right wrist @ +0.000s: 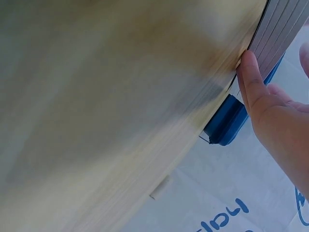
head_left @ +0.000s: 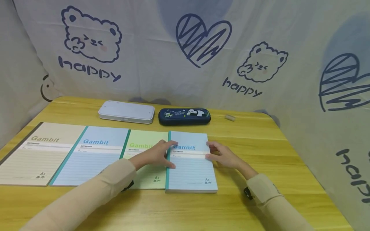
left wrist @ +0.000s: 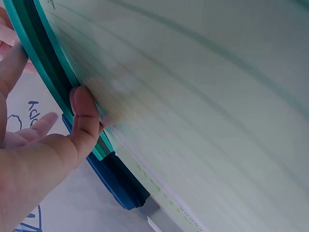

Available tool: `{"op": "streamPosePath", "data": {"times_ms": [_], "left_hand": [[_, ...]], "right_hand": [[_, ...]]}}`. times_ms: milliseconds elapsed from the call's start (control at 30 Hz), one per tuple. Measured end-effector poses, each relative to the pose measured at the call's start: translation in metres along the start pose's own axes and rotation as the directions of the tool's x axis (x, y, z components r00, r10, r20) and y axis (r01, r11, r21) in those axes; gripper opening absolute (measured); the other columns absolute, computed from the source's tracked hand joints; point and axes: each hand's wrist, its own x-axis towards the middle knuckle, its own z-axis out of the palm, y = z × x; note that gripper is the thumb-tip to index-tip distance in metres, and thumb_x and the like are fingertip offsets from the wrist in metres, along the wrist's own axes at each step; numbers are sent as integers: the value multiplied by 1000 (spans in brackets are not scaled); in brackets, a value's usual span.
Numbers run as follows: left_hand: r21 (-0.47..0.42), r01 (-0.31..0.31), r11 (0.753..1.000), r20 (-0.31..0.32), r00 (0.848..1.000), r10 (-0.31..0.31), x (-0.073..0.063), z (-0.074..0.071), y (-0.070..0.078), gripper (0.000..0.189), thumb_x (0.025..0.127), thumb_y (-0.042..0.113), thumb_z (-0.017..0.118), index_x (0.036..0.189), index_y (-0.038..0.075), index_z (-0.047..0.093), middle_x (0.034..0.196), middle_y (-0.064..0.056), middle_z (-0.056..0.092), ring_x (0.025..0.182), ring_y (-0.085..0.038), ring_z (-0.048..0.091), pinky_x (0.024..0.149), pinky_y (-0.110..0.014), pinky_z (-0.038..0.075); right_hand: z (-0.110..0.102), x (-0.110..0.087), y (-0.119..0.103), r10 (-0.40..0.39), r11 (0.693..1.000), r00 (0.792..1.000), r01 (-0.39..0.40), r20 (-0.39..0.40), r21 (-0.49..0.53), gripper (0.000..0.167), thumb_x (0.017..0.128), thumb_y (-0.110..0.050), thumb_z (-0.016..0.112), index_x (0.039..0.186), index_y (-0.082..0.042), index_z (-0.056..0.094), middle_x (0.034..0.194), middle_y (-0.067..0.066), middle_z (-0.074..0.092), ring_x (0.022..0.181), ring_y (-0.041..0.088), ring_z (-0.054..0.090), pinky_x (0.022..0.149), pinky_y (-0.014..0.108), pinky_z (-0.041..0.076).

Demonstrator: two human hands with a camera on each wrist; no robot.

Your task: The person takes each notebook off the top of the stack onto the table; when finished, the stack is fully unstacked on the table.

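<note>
A light blue Gambit notebook (head_left: 190,175) with a teal spine lies uppermost on a small stack, whose layered page edges (right wrist: 280,29) show in the right wrist view. My left hand (head_left: 156,154) touches the stack's spine side, thumb low and a finger higher up; the left wrist view shows the thumb (left wrist: 84,113) against the teal spines. Along the opposite edge rest the fingers of my right hand (head_left: 225,156), fairly straight. Left of the stack, a green notebook (head_left: 144,179) lies partly beneath my left forearm, followed by another blue notebook (head_left: 95,160) and a beige one (head_left: 26,160).
Behind the notebooks stand a white case (head_left: 126,110) and a dark blue panda pencil case (head_left: 184,120). A small tan piece (head_left: 230,118) lies to their right. The wooden table (head_left: 260,141) meets a printed cloth (head_left: 150,48) at the back and right.
</note>
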Motion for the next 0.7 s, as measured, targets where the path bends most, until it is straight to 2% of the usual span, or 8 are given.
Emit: {"op": "streamPosePath", "data": {"times_ms": [200,333,433,567,700], "left_hand": [[-4,-17,1000,15,1000,17,0,-2,2,77,70,22,76,135,9,36,113,-15,44,83,-18,51,80,-32,43],[-9,-9,1000,11,1000,9,1,-5,3,76,70,19,77,134,8,38,123,-18,43,101,-25,48,89,-38,38],[-30,3,1000,6,1000,-3,0,-7,2,75,69,16,78,132,7,39,130,-18,40,116,-31,40,96,-42,32],[-115,35,993,15,999,-33,-3,-9,-2,75,67,12,78,132,8,41,136,-17,36,123,-33,33,98,-44,28],[-263,70,962,30,997,-64,-7,-12,-6,75,65,5,78,131,8,43,137,-18,32,122,-34,32,98,-46,27]], "right_hand": [[-1,-1,-1,-5,1000,1000,5,2,9,53,88,-18,57,129,9,36,122,23,47,108,33,47,91,45,36],[-2,-1,-2,-4,1000,1000,4,1,19,54,88,-18,57,129,9,36,123,23,46,108,33,47,91,45,36],[-2,-1,-3,-12,1000,1000,12,1,21,53,89,-17,57,129,10,36,122,24,46,108,33,47,91,45,36],[-2,-1,-2,-18,1000,1000,18,3,16,52,89,-16,55,128,12,35,121,25,46,107,35,47,90,46,36],[-1,-1,-2,0,1000,1000,0,3,23,51,90,-13,54,129,13,34,121,27,45,108,36,46,90,48,36]]}}
